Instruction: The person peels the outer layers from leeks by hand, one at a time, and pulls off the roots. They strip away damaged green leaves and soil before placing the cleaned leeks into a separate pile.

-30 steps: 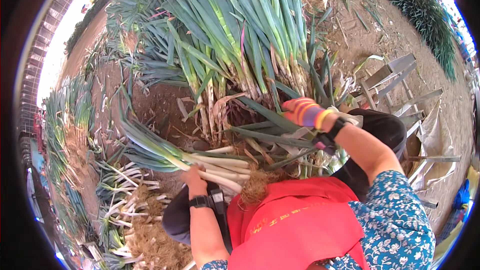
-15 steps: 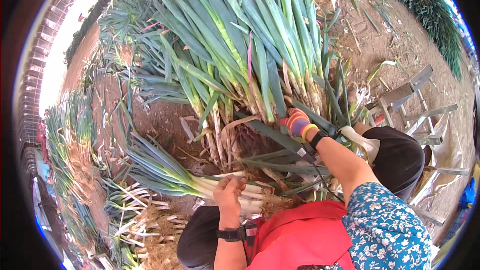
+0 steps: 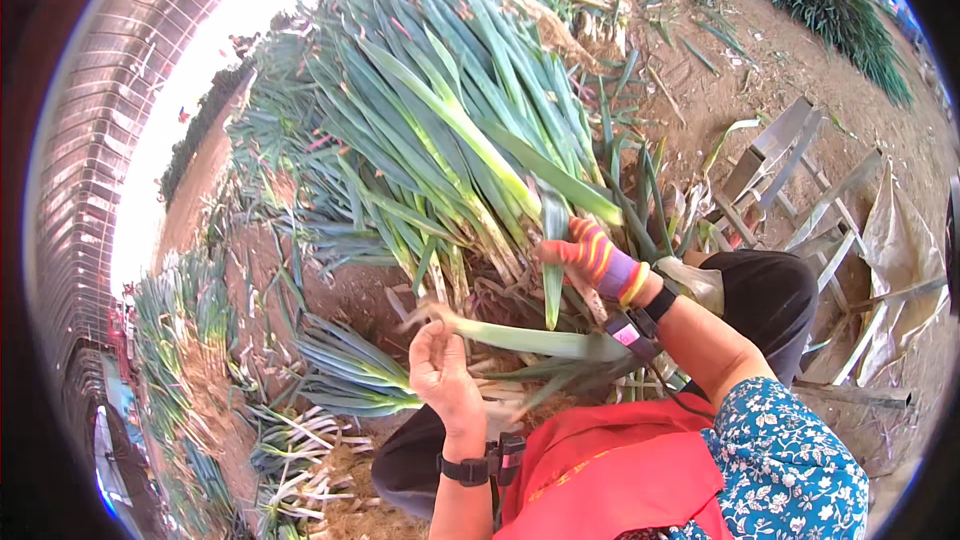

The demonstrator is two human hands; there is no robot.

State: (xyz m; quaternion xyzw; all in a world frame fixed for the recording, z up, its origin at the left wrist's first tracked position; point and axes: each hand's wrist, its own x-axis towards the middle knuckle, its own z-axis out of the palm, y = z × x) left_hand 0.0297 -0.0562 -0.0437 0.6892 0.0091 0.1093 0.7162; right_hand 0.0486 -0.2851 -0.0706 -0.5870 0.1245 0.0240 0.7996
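My right hand (image 3: 592,258), in a striped glove, is closed round a leek (image 3: 470,130) whose long leaves point away to the upper left. One loose green leaf (image 3: 553,275) hangs down beside the glove's thumb. My bare left hand (image 3: 442,370) pinches the tip of a pale green leaf strip (image 3: 545,342), which stretches right, to below my right wrist. Its gripped end is blurred. Just left of that hand lies a bundle of leeks (image 3: 355,370) with its leaves to the left; my hand and the strip partly hide its white stems.
A large heap of leeks (image 3: 400,170) fills the ground ahead. Trimmed leeks with roots (image 3: 310,450) lie at the lower left, more leeks (image 3: 185,330) beyond. On the right stands a metal frame (image 3: 790,170) beside a pale sheet (image 3: 895,250). Dark green bundles (image 3: 800,0) lie far right.
My right hand has lifted a leek out of the heap's near edge. My left hand has left the bundle's white stems and now pinches a leaf strip. The view has shifted.
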